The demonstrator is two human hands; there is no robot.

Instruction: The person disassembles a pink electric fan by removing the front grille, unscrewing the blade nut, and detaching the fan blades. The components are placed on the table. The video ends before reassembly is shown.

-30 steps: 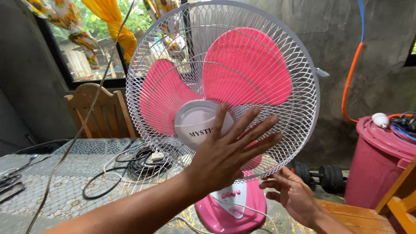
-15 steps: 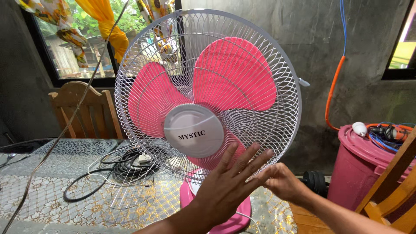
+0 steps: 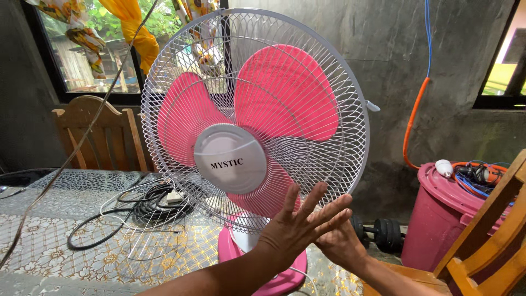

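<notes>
A pink fan (image 3: 255, 120) with a white wire cage stands upright on a table (image 3: 49, 257) covered with a patterned lace cloth, its pink base (image 3: 227, 249) near the table's front right part. The left hand (image 3: 298, 227) is raised in front of the lower right of the cage with its fingers (image 3: 318, 200) spread wide and holding nothing; whether the fingertips touch the wire cannot be told. The right hand (image 3: 339, 244) sits just behind and below the left, mostly hidden by it, so the spread of its fingers cannot be told. On the table to the left of the fan lies a tangle of black and white cables (image 3: 145, 205). Behind the table stands a wooden chair (image 3: 101, 134) under a window (image 3: 93, 49) hung with yellow and flowered curtains (image 3: 134, 33). The wall (image 3: 438, 55) is bare grey concrete, with an orange and blue hose (image 3: 416, 104) running down it. At the right, a pink bin (image 3: 438, 219) carries coiled wires on its lid, a black dumbbell (image 3: 383, 233) lies on the floor beside it, and part of another wooden chair (image 3: 487, 241) shows at the edge.
</notes>
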